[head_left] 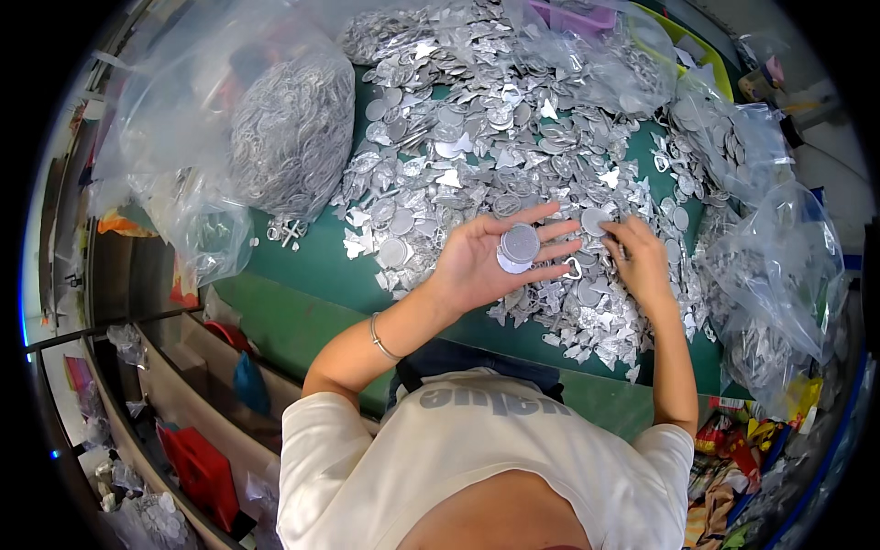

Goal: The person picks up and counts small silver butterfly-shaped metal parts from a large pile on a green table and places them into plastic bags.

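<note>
My left hand (472, 266) is turned palm up over the pile, its fingers spread. A small stack of round grey metal discs (521, 243) rests on the palm and the base of the fingers. To its right, my right hand (642, 261) pinches the edge of another round metal disc (595, 221) between thumb and fingers, at the surface of the pile. Beneath and around both hands spreads a heap of flat silvery metal pieces (568, 316), with discs and irregular shapes mixed together. Between the hands lies a small ring-like metal piece (573, 269).
A green table (302, 284) bears the heap. A large clear bag of metal pieces (289, 137) stands at the left; more clear bags (779, 266) line the right. Purple (587, 16) and yellow-green bins (710, 60) stand at the back. A red object (200, 477) sits in the lower-left shelving.
</note>
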{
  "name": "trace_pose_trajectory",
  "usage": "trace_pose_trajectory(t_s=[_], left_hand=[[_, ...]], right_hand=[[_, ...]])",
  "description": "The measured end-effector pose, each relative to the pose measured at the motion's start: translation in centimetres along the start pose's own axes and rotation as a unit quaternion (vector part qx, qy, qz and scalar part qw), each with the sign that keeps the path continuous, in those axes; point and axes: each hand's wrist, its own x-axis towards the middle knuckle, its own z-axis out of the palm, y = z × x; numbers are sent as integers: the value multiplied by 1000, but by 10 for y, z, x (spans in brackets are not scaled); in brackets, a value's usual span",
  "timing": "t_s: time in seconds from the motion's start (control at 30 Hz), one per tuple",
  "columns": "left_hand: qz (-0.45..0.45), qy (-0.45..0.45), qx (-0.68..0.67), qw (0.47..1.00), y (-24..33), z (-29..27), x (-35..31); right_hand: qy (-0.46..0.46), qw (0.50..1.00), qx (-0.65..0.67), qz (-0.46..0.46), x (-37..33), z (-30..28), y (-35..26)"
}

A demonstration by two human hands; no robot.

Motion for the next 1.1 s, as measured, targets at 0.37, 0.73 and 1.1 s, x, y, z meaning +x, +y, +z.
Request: trace_pose_trajectory(t_s=[0.37,0.73,1.1], left_hand=[[-54,74,26,995,-17,-10,2],[93,190,381,900,19,-23,-49],[271,241,770,525,-11,-8,-40]], right_hand=[[28,965,260,-20,1,2,-74],[101,967,58,227,-2,-12,-19],[70,995,16,-64,18,46,-84]])
